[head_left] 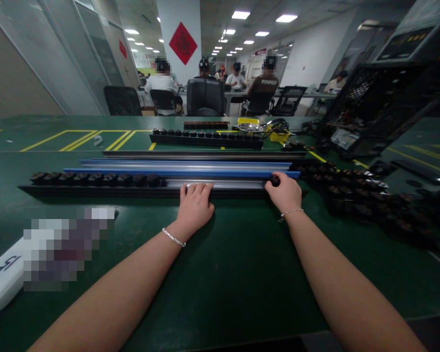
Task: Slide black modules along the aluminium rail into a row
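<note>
I judge the black rail [95,192] on the green table [234,274] part-filled: black pieces [95,179] line its left, bare channel [238,184] remains rightward; right hand [286,192] pinches a single piece [275,180] near its right end, left hand [196,203] drapes over the edge, grip unclear.

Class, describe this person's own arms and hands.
The left hand and right hand are gloveless, no sleeves showing. A pale, silvery, twisted-looking bracelet circles the left wrist; a thin, silvery chain bracelet with a small dangling piece circles the right.
</note>
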`<state>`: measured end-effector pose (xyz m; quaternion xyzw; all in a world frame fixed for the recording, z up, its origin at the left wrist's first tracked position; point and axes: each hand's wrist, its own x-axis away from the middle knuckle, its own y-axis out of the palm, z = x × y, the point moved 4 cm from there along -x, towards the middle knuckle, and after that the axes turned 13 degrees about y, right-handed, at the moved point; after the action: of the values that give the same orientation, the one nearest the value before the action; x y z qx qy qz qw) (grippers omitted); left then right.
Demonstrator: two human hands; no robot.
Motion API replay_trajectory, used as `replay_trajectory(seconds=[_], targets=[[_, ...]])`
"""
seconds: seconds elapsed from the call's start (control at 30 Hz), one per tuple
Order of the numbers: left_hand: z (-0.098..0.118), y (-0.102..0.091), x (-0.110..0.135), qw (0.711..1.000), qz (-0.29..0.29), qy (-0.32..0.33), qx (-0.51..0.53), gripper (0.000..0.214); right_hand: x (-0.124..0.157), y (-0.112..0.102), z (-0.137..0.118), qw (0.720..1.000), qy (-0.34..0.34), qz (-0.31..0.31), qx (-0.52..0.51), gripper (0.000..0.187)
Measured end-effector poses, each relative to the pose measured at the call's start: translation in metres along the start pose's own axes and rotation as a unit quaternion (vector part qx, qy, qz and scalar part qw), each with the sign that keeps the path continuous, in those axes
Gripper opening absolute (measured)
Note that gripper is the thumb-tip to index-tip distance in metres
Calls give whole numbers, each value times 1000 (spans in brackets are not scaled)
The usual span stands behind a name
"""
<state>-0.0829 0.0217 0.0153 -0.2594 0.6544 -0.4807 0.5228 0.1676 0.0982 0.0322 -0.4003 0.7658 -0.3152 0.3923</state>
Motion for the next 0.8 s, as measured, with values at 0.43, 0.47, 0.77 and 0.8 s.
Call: replay_trajectory(seconds=[0.43, 0.47, 0.77, 0.8], targets=[[0, 0, 0, 1000, 7, 7, -11, 49, -2, -1, 4, 1000, 19, 10, -1, 41], [1, 0, 0, 1000, 6, 7, -12, 49, -2, -1, 5, 1000, 20, 10, 1, 41], [0, 0, 0, 1000, -1, 3, -6, 50, -4, -1, 6, 1000, 20, 6, 7, 41], [0, 0, 0, 1000, -1, 3, -5, 50, -4, -1, 7, 1000, 20, 5, 8, 41]])
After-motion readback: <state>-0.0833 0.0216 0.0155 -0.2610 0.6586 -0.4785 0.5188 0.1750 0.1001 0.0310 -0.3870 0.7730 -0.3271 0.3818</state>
